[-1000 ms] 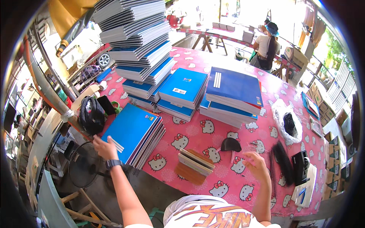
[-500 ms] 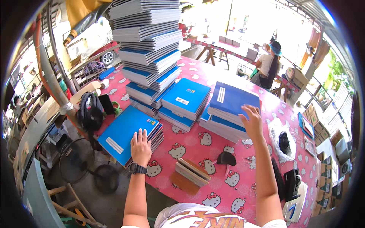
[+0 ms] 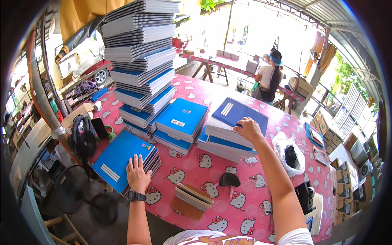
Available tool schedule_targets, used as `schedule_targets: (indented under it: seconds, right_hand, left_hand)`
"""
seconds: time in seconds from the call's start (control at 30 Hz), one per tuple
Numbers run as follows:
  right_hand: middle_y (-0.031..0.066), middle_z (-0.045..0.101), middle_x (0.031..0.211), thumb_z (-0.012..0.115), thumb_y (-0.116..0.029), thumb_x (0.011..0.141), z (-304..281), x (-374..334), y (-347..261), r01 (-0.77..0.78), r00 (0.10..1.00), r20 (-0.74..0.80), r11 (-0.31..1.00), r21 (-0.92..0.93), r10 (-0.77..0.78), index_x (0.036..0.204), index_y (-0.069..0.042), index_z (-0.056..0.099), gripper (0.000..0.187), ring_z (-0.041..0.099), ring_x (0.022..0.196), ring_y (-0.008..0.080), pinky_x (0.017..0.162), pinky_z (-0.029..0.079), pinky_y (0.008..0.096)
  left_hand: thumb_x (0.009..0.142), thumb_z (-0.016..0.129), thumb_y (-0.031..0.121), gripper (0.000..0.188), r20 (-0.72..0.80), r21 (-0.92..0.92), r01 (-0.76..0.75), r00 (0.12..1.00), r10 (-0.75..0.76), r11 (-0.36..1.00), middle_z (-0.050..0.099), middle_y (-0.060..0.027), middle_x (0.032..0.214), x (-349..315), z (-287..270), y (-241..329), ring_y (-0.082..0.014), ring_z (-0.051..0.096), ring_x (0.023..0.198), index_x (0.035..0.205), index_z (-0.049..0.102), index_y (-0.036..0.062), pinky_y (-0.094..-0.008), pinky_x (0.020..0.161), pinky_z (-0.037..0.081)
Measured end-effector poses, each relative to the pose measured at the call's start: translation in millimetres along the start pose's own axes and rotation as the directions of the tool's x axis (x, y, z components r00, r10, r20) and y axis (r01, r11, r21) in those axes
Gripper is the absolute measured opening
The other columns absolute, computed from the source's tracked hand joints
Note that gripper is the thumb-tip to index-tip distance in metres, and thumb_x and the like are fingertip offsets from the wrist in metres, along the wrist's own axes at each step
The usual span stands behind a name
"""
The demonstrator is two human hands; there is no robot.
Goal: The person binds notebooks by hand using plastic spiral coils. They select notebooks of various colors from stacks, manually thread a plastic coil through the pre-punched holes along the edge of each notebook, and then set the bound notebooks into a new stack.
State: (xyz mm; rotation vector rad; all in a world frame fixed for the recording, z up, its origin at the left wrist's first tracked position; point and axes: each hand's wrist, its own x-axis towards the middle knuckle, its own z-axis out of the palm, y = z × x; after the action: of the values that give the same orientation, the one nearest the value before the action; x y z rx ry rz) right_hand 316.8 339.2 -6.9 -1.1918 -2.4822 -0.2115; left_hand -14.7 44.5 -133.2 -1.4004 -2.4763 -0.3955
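Observation:
My right hand (image 3: 250,130) has its fingers curled on the near edge of a dark blue cover (image 3: 232,111) with white stripes. This cover lies askew on the right pile of notebooks (image 3: 222,138), baring white paper at the pile's left side. My left hand (image 3: 139,175), wearing a black watch, rests with fingers spread on a blue notebook (image 3: 122,155) topping a spiral-bound stack at the table's left edge. Between the two hands stands another blue notebook pile (image 3: 181,116). Behind it rises a tall, uneven tower of spiral notebooks (image 3: 141,73).
On the pink patterned table (image 3: 163,206) lie wooden blocks on a brown board (image 3: 190,200), a black-topped object (image 3: 229,179) and a white plastic bag (image 3: 288,155). A black fan (image 3: 71,188) stands at the left. Beyond the table is another person (image 3: 269,77); cardboard boxes (image 3: 345,192) line the right.
My right hand has come down onto the dark blue cover, which has shifted right off the paper below it. My left hand stays on its stack. The whole view has swung slightly.

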Motion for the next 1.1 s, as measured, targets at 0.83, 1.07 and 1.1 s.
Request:
schedule_targets:
  seconds: [0.83, 1.07, 1.1]
  right_hand:
    - [0.0078, 0.066, 0.084, 0.068, -0.031, 0.077, 21.1, 43.1, -50.2, 0.17, 0.984, 0.022, 0.974, 0.149, -0.175, 0.08, -0.012, 0.068, 0.02, 0.064, 0.085, 0.0279, 0.076, 0.05, 0.0384]
    - [0.0135, 0.067, 0.082, 0.065, -0.032, 0.081, 20.6, 46.2, -56.2, 0.098, 0.992, 0.056, 0.979, 0.179, -0.109, 0.084, -0.009, 0.068, 0.023, 0.064, 0.084, 0.0322, 0.074, 0.05, 0.0403]
    - [0.0158, 0.066, 0.083, 0.062, -0.029, 0.082, 20.6, 46.1, -53.0, 0.059, 0.996, 0.051, 0.986, 0.153, -0.067, 0.086, -0.008, 0.067, 0.021, 0.063, 0.083, 0.0343, 0.073, 0.05, 0.0422]
  left_hand:
    - [0.068, 0.074, 0.039, 0.086, 0.014, 0.03, 0.004, 1.0, -0.004, 1.0, 0.034, -0.0088, 0.143, -1.5, -0.1, 0.1, -0.0281, 0.03, 0.13, 0.138, 0.035, 0.0088, -0.0408, 0.109, 0.026]
    - [0.067, 0.075, 0.035, 0.085, 0.005, -0.003, 0.022, 1.0, -0.022, 1.0, 0.035, -0.0105, 0.142, -3.1, -4.7, -2.8, -0.0299, 0.031, 0.13, 0.137, 0.036, 0.0074, -0.0416, 0.108, 0.026]
    - [0.067, 0.075, 0.036, 0.086, 0.016, -0.019, 0.02, 1.0, -0.02, 1.0, 0.035, -0.0112, 0.142, -2.6, -4.6, -1.3, -0.0301, 0.031, 0.13, 0.137, 0.035, 0.0072, -0.042, 0.108, 0.026]
